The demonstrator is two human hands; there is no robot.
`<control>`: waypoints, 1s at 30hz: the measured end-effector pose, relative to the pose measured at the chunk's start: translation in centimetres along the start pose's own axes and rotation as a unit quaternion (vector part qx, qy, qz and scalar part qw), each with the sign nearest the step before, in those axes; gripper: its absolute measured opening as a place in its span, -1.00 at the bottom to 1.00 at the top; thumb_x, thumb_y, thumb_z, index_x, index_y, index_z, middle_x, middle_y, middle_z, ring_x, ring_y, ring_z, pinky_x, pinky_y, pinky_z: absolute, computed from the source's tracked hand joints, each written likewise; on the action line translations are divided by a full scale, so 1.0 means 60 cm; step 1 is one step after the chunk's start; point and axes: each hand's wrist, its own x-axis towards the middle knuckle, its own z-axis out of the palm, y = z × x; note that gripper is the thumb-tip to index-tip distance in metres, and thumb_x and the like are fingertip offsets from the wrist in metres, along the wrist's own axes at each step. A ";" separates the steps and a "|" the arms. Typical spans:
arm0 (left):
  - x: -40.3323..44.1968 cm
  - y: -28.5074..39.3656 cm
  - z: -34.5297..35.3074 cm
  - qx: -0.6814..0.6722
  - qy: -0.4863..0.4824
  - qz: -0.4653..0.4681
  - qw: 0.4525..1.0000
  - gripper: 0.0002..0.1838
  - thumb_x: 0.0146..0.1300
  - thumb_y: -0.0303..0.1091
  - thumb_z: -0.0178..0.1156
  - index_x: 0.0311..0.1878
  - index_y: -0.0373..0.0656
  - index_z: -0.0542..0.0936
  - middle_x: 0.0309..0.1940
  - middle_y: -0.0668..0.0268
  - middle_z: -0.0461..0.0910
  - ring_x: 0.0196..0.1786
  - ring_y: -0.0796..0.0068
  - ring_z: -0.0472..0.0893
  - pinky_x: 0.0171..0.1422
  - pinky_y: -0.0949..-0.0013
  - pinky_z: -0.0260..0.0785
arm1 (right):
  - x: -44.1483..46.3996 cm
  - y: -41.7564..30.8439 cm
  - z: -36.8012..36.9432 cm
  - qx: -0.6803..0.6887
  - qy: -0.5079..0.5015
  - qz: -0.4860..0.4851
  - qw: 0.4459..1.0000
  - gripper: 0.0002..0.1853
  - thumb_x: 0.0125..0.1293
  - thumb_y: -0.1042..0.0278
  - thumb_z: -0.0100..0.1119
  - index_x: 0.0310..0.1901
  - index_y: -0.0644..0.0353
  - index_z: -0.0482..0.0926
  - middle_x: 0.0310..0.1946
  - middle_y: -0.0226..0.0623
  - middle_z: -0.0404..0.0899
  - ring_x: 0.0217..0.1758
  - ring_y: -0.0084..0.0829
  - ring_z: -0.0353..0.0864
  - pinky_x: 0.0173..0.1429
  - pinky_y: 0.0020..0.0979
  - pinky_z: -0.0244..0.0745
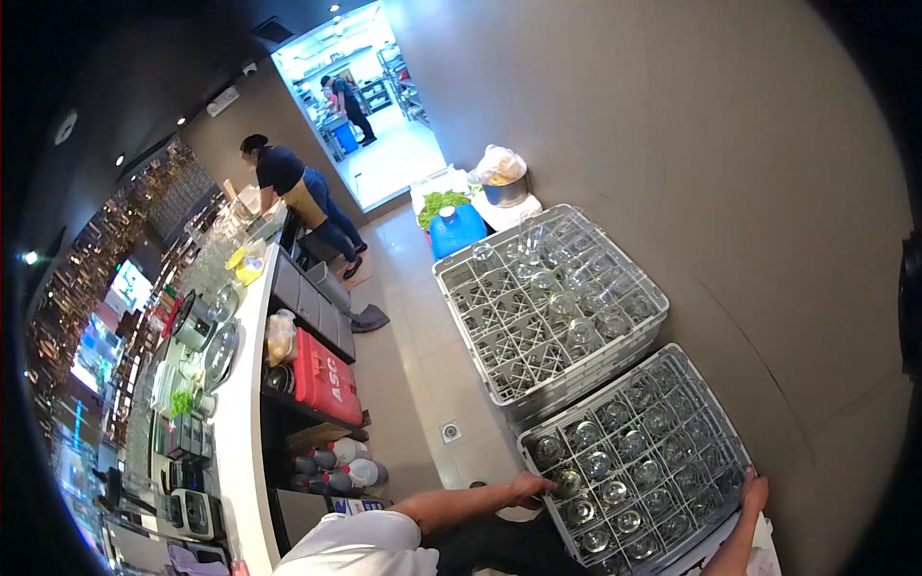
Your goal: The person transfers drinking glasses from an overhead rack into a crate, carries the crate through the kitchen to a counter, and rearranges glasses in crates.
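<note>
My left hand grips the left edge of a grey plastic glass rack. On the opposite edge, my right hand has its fingers curled over the rim. Many of the rack's square compartments hold clear drinking glasses. Just beyond it stands a second glass rack, apparently on stacked crates. Its right part carries stemmed and other clear glasses, while many compartments on its left have no glass.
A white-topped counter runs along the left, with a red box and bottles below. A blue jug stands behind the racks. One person leans over the counter; another works beyond the doorway. A wall borders the right.
</note>
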 end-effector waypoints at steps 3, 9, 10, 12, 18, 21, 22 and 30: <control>0.005 0.002 -0.001 0.183 0.007 0.092 0.979 -0.69 -0.03 -0.24 0.38 -0.23 -0.18 0.61 -0.37 0.22 0.60 -0.27 0.29 0.64 -0.18 0.16 0.52 | 0.010 0.005 0.002 -0.021 -0.029 0.007 0.999 -0.33 0.27 -0.15 0.02 0.00 0.48 0.49 -0.05 0.21 0.52 0.06 0.13 0.50 0.11 -0.05 0.37; 0.086 -0.064 -0.027 0.632 0.046 0.242 0.735 -0.73 -0.20 -0.18 0.37 -0.39 -0.02 0.60 -0.43 0.19 0.61 -0.29 0.09 0.62 -0.21 0.12 0.47 | 0.061 0.039 0.019 0.031 -0.116 0.003 0.993 -0.26 0.30 -0.24 -0.13 0.03 0.47 0.48 0.05 0.22 0.47 0.23 0.06 0.39 0.28 -0.13 0.26; 0.085 -0.062 -0.031 0.655 0.011 0.245 0.715 -0.73 -0.20 -0.16 0.37 -0.39 -0.02 0.60 -0.46 0.20 0.61 -0.31 0.11 0.63 -0.22 0.12 0.47 | 0.084 0.049 0.032 0.024 -0.143 0.011 0.989 -0.25 0.32 -0.25 -0.18 0.04 0.47 0.48 0.05 0.22 0.47 0.24 0.08 0.38 0.30 -0.14 0.25; 0.079 -0.087 -0.040 0.492 0.003 0.282 0.824 -0.75 -0.10 -0.28 0.33 -0.35 -0.18 0.58 -0.47 0.19 0.58 -0.38 0.18 0.62 -0.34 0.17 0.49 | 0.044 0.024 -0.003 0.042 -0.124 0.029 0.991 -0.26 0.30 -0.29 -0.21 -0.03 0.39 0.56 0.08 0.22 0.44 0.24 0.05 0.39 0.29 -0.10 0.24; -0.057 0.031 0.035 -0.066 0.104 -0.037 0.992 -0.86 0.03 -0.51 0.21 -0.32 -0.34 0.52 -0.43 0.21 0.52 -0.42 0.30 0.57 -0.45 0.29 0.50 | 0.047 0.024 0.006 0.028 -0.130 0.049 0.990 -0.20 0.30 -0.32 -0.19 0.03 0.47 0.50 0.13 0.21 0.40 0.28 0.03 0.35 0.32 -0.14 0.24; -0.056 0.028 0.026 -0.002 0.080 0.004 0.997 -0.86 0.06 -0.51 0.15 -0.28 -0.31 0.51 -0.40 0.22 0.51 -0.41 0.32 0.53 -0.44 0.32 0.49 | 0.052 0.026 0.005 0.017 -0.140 0.047 0.989 -0.22 0.29 -0.29 -0.15 0.01 0.48 0.51 0.11 0.20 0.43 0.26 0.03 0.37 0.31 -0.15 0.25; -0.054 0.024 0.022 0.029 0.068 0.026 0.997 -0.85 0.06 -0.51 0.15 -0.27 -0.30 0.50 -0.38 0.22 0.50 -0.41 0.33 0.52 -0.43 0.32 0.49 | 0.055 0.026 0.008 0.015 -0.142 0.045 0.989 -0.22 0.29 -0.29 -0.14 0.00 0.48 0.52 0.10 0.20 0.44 0.25 0.03 0.38 0.31 -0.15 0.26; -0.042 0.019 -0.012 0.458 -0.022 0.183 0.869 -0.76 -0.07 -0.47 0.38 -0.28 -0.22 0.60 -0.32 0.25 0.63 -0.28 0.34 0.63 -0.25 0.26 0.55 | 0.033 0.037 0.013 -0.050 -0.037 -0.029 0.998 -0.42 0.32 -0.14 -0.12 -0.22 0.32 0.64 -0.18 0.16 0.57 -0.04 0.08 0.55 0.07 -0.06 0.41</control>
